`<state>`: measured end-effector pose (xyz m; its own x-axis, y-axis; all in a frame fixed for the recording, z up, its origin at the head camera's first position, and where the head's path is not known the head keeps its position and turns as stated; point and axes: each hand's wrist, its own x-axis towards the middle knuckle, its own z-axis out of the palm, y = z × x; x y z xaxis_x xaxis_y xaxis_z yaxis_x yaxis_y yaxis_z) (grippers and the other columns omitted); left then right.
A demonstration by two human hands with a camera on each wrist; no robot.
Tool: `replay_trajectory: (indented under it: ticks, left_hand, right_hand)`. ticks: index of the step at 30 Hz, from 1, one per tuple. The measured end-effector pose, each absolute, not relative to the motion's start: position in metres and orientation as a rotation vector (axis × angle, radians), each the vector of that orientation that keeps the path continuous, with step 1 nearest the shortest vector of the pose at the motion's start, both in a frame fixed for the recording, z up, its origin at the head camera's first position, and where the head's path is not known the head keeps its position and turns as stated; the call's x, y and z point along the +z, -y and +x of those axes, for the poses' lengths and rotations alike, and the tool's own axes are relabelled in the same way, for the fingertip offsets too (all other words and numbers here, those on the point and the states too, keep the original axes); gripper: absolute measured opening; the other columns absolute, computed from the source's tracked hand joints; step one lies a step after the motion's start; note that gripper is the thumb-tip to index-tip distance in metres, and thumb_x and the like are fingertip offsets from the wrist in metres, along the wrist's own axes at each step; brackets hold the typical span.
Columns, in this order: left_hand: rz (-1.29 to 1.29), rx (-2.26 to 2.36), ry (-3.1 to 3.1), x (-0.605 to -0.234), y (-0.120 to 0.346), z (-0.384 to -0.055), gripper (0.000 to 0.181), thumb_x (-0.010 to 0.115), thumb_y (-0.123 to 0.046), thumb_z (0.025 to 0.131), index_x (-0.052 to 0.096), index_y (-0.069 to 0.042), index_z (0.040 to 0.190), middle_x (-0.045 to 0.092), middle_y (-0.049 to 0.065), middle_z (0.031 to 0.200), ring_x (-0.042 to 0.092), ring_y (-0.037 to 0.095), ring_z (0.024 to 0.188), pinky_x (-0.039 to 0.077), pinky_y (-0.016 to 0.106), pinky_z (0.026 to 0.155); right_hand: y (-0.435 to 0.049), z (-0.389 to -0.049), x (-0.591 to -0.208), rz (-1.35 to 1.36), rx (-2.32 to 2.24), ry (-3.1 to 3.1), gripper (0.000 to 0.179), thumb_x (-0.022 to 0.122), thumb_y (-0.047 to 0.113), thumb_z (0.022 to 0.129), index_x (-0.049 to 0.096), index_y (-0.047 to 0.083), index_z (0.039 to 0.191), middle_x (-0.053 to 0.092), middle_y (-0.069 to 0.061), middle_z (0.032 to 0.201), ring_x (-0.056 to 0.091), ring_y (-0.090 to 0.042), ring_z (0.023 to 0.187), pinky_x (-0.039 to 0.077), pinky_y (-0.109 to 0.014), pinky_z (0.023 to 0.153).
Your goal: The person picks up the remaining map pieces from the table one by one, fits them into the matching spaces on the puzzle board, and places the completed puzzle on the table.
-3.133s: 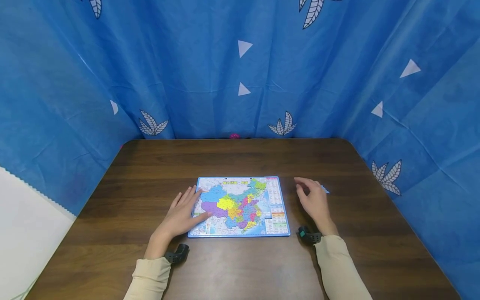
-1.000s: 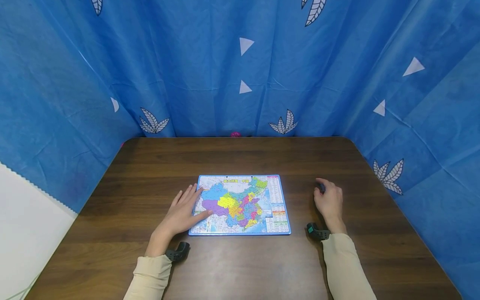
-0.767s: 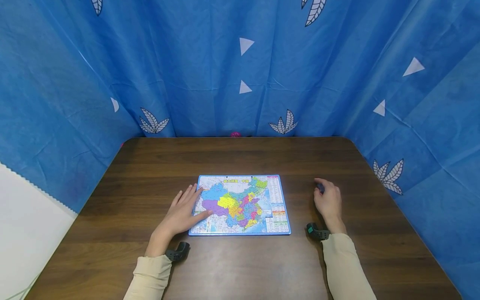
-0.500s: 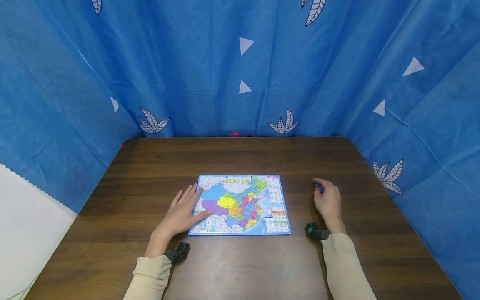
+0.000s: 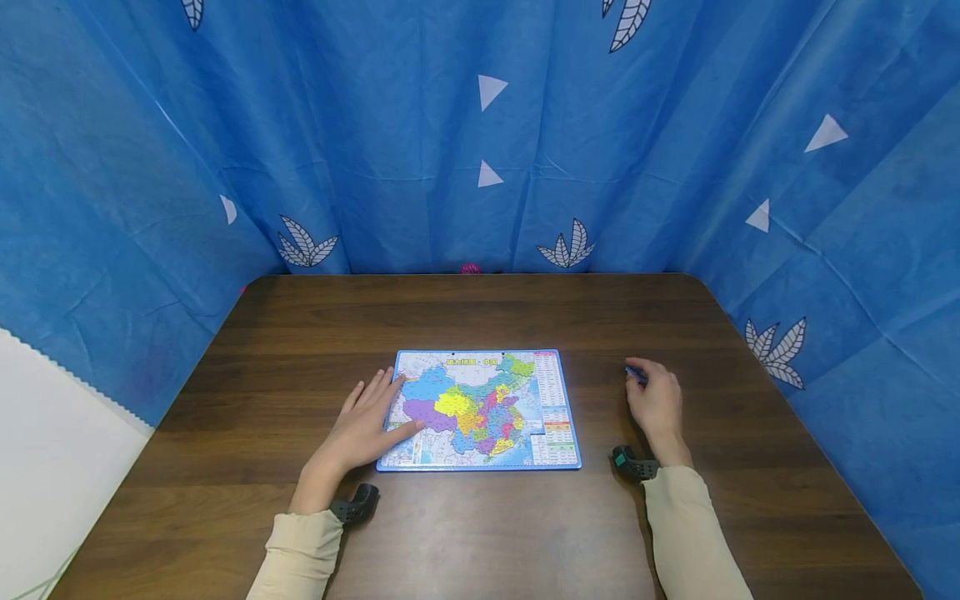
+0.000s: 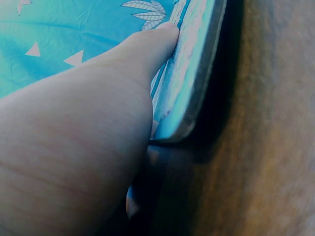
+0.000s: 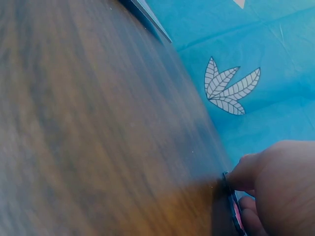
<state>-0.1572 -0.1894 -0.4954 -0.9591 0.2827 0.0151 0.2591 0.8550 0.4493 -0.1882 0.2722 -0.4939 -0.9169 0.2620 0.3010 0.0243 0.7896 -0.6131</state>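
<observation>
A map puzzle board with a blue border lies flat in the middle of the table, its coloured regions facing up. My left hand rests on its left side, fingers spread and straight, thumb reaching over the purple area. In the left wrist view the thumb lies along the board's edge. To the right of the board, my right hand pinches a small thin blue puzzle piece between thumb and fingers. The right wrist view shows this piece edge-on with some pink on it; the hand hides most of it.
Dark brown wooden table with rounded far corners. A blue curtain with white leaves and triangles hangs behind and at both sides. A white surface is at the left. Black wrist cameras sit at both wrists.
Over three seconds my right hand has shifted right and taken hold of the blue piece, which lay behind it. Lately the piece has tilted slightly in the fingers. The left hand stays put.
</observation>
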Motion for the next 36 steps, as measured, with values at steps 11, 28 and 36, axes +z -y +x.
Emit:
replay_trajectory:
  ticks: [11,28,36]
  left_hand:
    - [0.440,0.712,-2.976,-0.4952,0.1895,-0.1570,0.095,0.062,-0.065,0.091,0.035,-0.006,0.160,0.022,0.017,0.170,0.014,0.038,0.159,0.006,0.062,0.127]
    - [0.441,0.735,-2.975,-0.4952,0.1893,-0.1570,0.094,0.063,-0.064,0.091,0.035,-0.007,0.161,0.022,0.017,0.170,0.014,0.037,0.159,0.005,0.062,0.127]
    - [0.438,0.732,-2.973,-0.4951,0.1891,-0.1573,0.094,0.063,-0.064,0.091,0.034,-0.006,0.161,0.022,0.017,0.170,0.014,0.037,0.159,0.005,0.061,0.127]
  right_hand:
    - [-0.2705,-0.1880,-0.4944,-0.259,0.916,2.599,0.026,0.061,0.008,0.101,0.070,0.000,0.124,0.072,-0.026,0.119,0.069,-0.043,0.105,0.054,-0.055,0.090]
    - [-0.2687,-0.1875,-0.4930,-0.261,0.935,2.579,0.026,0.063,0.009,0.101,0.069,-0.001,0.125,0.071,-0.025,0.122,0.069,-0.043,0.109,0.055,-0.056,0.093]
    - [-0.2695,-0.1865,-0.4933,-0.239,0.955,2.587,0.026,0.064,0.011,0.102,0.069,-0.001,0.125,0.071,-0.026,0.124,0.070,-0.044,0.110,0.056,-0.057,0.092]
